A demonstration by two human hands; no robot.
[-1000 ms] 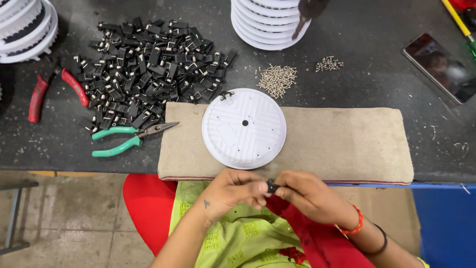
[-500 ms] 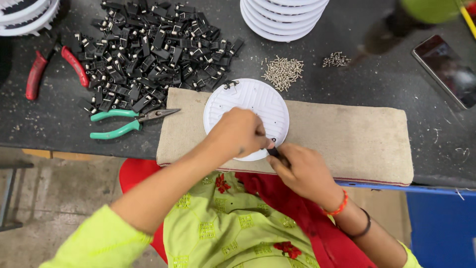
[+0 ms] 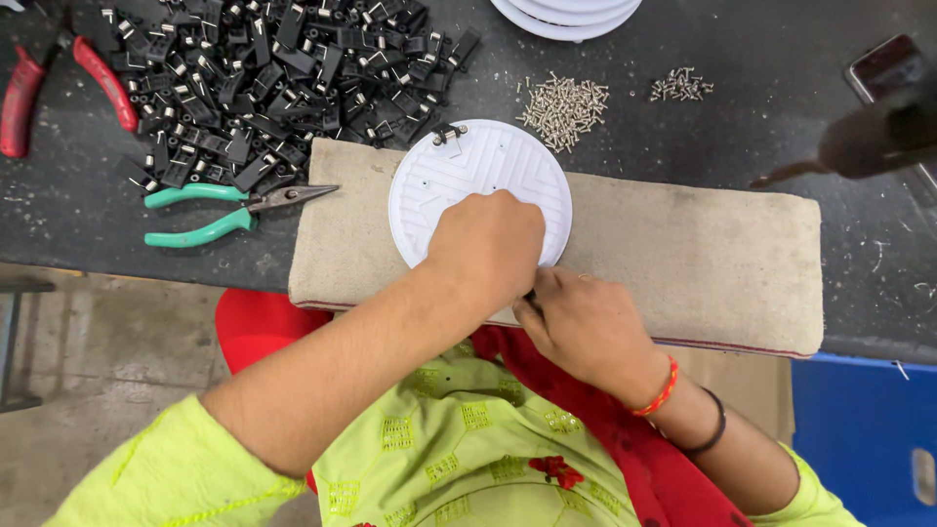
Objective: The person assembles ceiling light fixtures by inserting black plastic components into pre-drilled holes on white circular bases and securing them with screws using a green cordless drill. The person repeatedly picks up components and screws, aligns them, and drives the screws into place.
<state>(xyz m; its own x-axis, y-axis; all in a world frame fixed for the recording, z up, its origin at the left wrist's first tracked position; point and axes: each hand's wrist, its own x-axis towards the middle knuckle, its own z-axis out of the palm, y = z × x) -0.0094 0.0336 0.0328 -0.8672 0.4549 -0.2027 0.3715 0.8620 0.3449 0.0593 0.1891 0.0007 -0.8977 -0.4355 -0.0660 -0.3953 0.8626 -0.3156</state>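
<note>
A round white ribbed disc [image 3: 468, 171] lies on a beige cloth pad [image 3: 683, 254], with one small black clip [image 3: 449, 132] fixed at its far edge. My left hand [image 3: 488, 244] is curled over the disc's near edge and holds it down. My right hand [image 3: 586, 327] is just in front of it at the pad's near edge. Its fingers pinch a small dark part [image 3: 530, 294] against the disc's rim. Most of that part is hidden by both hands.
A heap of black clips [image 3: 264, 78] lies at the back left, with teal pliers [image 3: 224, 210] and red pliers [image 3: 59, 88] beside it. Two screw piles [image 3: 566, 102] [image 3: 680, 86], stacked white discs [image 3: 566, 10], a phone [image 3: 883, 68] and a blurred dark tool [image 3: 869, 141] are behind.
Both hands have moved from my lap up to the disc. The left hand now covers its near edge, and the right hand has brought the small dark part to the rim.
</note>
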